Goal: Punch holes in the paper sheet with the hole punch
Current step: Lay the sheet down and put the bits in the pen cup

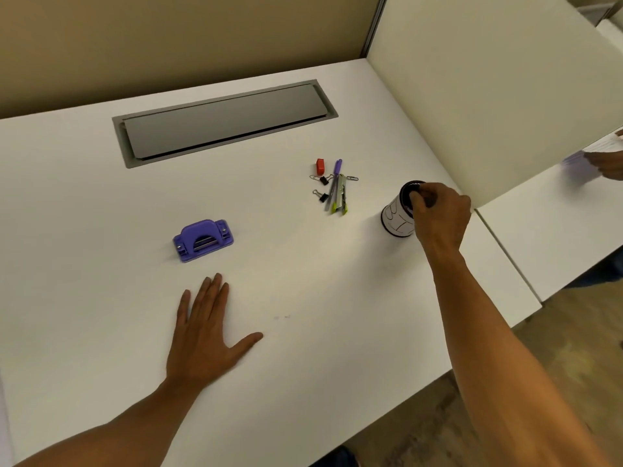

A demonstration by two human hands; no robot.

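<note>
1. The white desk [101,197] carries everything; a grey cable hatch [222,123] is set into it toward 12 o'clock
2. The left hand [205,335] is laid flat on the desk at 6 o'clock, fingers spread, nothing held
3. The right hand [438,214] is curled over the rim of a round pen cup [396,217] at 3 o'clock, fingertips pinching its top edge
4. The purple hole punch [203,240] stands untouched at about 10 o'clock of the left hand, near it; its long axis runs roughly 8 to 2 o'clock, and the handle opening appears to face 6 o'clock
5. No paper sheet is seen on the desk; a sheet should probably be fetched first, then slid squarely into the punch slot
6. A stapler [340,195], pen and binder clips lie at 1 o'clock
</note>
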